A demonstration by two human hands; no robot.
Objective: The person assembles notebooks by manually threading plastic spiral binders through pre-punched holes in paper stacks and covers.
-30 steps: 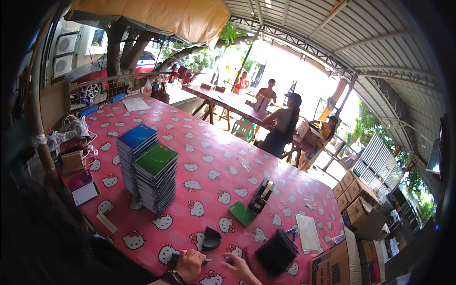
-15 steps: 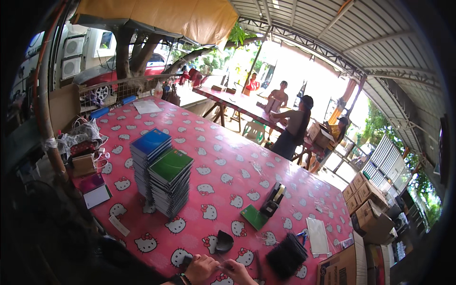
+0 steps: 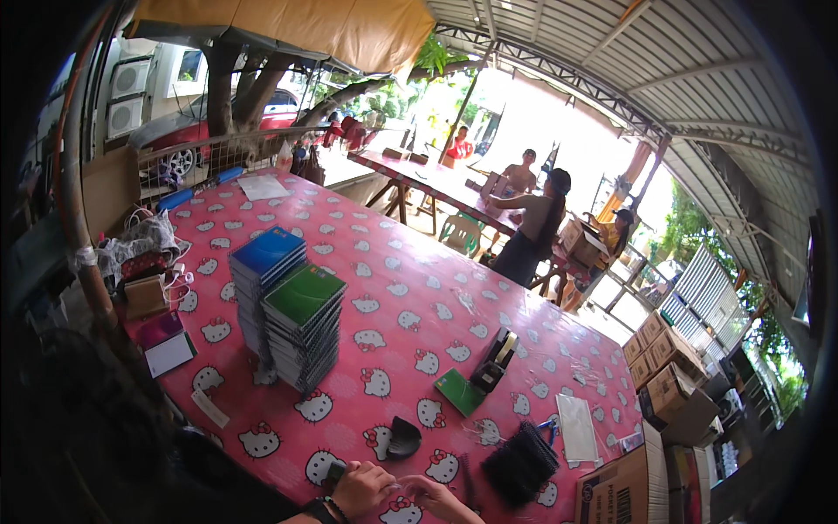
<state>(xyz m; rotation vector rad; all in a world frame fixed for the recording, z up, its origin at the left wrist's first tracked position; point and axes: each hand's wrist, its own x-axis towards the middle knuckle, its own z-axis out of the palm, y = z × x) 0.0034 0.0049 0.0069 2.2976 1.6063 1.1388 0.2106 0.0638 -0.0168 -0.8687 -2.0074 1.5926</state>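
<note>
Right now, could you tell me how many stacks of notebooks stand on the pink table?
2: a blue-topped stack toward the table's left, and a green-topped stack touching its right side. A single green notebook lies apart, flat.

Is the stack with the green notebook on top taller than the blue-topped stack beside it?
No, the green-topped stack ends lower than the blue-topped stack.

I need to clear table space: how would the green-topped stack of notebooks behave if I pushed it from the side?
The green-topped stack is tall and narrow, so a push near the top would probably shear or topple it. It looks heavy for its footprint, many thin books, and may drag on the pink tablecloth. The blue-topped stack stands close beside it and might get knocked.
</note>
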